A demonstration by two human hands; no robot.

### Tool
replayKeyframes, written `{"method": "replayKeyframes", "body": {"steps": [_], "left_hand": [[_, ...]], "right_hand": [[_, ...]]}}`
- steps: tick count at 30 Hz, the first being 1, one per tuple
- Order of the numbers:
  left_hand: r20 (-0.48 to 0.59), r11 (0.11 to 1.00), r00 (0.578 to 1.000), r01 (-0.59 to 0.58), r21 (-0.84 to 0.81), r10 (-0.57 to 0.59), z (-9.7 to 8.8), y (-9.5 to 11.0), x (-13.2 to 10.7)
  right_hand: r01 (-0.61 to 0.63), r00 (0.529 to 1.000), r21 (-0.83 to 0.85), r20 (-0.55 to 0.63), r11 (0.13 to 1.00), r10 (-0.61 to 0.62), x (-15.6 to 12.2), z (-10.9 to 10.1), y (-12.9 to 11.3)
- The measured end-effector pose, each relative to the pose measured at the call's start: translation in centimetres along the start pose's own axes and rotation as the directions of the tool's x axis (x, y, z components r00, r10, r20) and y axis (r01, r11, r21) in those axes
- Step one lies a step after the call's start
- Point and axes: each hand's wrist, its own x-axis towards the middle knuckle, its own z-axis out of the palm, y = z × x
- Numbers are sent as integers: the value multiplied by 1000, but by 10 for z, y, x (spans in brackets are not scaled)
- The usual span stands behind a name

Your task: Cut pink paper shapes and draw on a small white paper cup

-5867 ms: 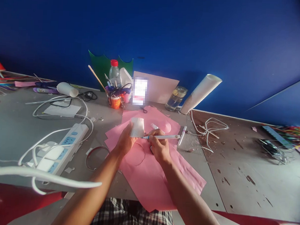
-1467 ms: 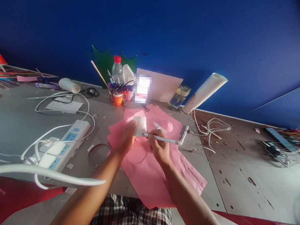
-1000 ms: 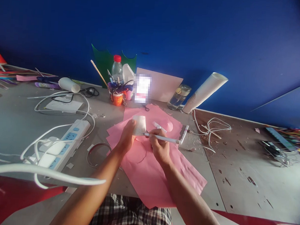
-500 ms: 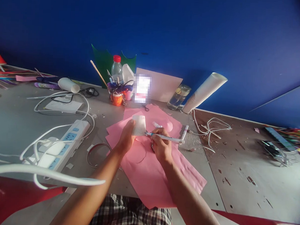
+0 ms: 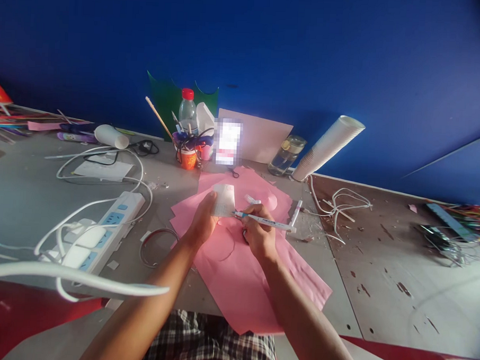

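My left hand grips a small whitish card by its left edge, tilted up above the pink paper sheets. Faint marks show on the card, too small to read. My right hand is closed around a white marker pen, whose tip meets or nearly meets the card's lower right corner. Beneath the right fingers a dark loop pokes out, mostly hidden. Another white pen lies to the right at the paper's edge.
At left sits a power strip with looping white cables. Behind the paper stand an orange cup of tools, a bright blurred screen, a glass jar and a leaning stack of paper cups. A tape roll lies near my left forearm.
The pen's back end has dipped slightly and its printed side has turned into view. The card has shifted very little; both hands keep their grip.
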Motion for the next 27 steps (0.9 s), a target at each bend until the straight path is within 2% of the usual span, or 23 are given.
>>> {"method": "replayKeyframes", "body": {"steps": [3, 19, 27], "left_hand": [[44, 1000, 999, -6, -13, 7, 0, -1, 0], [97, 1000, 995, -14, 6, 14, -1, 0, -1], [102, 1000, 995, -20, -8, 20, -3, -3, 0]], "right_hand": [[27, 1000, -46, 12, 999, -27, -1, -2, 1], [132, 987, -69, 97, 989, -125, -3, -1, -9], [137, 985, -86, 117, 987, -126, -4, -1, -11]]}}
